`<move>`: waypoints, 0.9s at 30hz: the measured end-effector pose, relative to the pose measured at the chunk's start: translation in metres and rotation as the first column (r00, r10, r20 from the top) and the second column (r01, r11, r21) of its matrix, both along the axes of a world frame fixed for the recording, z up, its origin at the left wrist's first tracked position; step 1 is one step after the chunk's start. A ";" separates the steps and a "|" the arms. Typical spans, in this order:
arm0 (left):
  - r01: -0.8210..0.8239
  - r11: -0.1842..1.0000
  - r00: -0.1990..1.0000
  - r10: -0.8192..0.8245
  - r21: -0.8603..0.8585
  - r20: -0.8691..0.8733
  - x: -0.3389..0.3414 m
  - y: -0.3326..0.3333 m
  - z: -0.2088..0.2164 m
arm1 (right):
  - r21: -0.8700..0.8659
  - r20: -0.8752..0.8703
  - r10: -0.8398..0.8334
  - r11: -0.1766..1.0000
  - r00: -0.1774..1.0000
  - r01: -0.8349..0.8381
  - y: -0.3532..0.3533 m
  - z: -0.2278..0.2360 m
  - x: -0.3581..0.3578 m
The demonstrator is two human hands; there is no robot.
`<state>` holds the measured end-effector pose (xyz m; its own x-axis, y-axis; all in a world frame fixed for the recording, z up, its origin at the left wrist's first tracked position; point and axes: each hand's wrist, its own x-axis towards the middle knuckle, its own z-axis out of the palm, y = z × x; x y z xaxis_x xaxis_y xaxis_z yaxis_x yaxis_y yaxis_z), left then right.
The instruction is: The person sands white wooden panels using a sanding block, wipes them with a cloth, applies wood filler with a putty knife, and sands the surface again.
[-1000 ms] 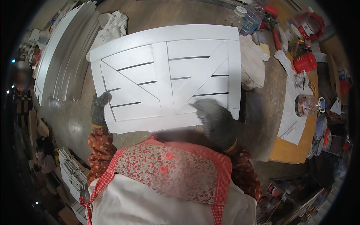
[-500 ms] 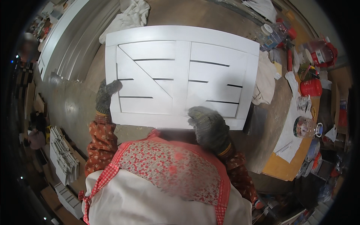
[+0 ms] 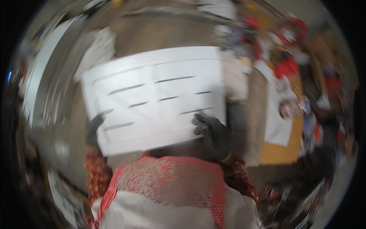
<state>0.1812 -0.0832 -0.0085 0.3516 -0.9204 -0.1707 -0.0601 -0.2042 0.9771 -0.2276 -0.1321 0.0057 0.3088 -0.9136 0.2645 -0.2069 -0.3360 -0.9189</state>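
A white panel [image 3: 150, 68] with dark slots and a framed border lies in front of me, slanting up to the right. My left hand [image 3: 94, 130], in a dark grey knit glove, grips its left edge, thumb on top. Over the panel's near right part is my right hand [image 3: 214, 133], gloved alike, its fingers bent inward. Whatever those fingers hold, if anything, is hidden. Motion blur softens the panel and both hands.
Pale cloths lie past the panel, one white cloth [image 3: 100, 47] at far left and a beige cloth [image 3: 233, 78] at right. Long white boards [image 3: 42, 72] stand at left. At right, a clear jar [image 3: 291, 108] and a red container [image 3: 286, 68] stand among clutter on yellow board [image 3: 280, 154].
The panel now tilts, its left end nearer me, and sits farther left in view. Both hands have moved lower in the picture. The whole view has shifted and blurred.
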 end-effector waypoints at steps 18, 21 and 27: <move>0.037 0.994 0.993 -0.025 -0.105 0.113 0.031 0.087 -0.056 | -0.519 -0.675 -0.728 0.584 0.119 0.624 -0.104 0.075 -0.296; -0.052 0.997 0.983 0.041 -0.056 -0.177 0.038 0.101 -0.067 | -0.431 -0.846 -0.533 0.654 -0.026 0.622 -0.156 0.077 -0.305; -0.234 0.968 0.715 0.233 0.089 -0.659 -0.050 0.092 0.001 | -0.572 -0.787 -0.613 0.686 -0.068 0.450 -0.208 0.039 -0.348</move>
<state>0.1310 0.0090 -0.0077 0.3547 -0.8246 -0.4408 0.6487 -0.1225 0.7511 -0.5759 -0.3398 0.0445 -0.1959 -0.9197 0.3404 -0.9555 0.2571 0.1447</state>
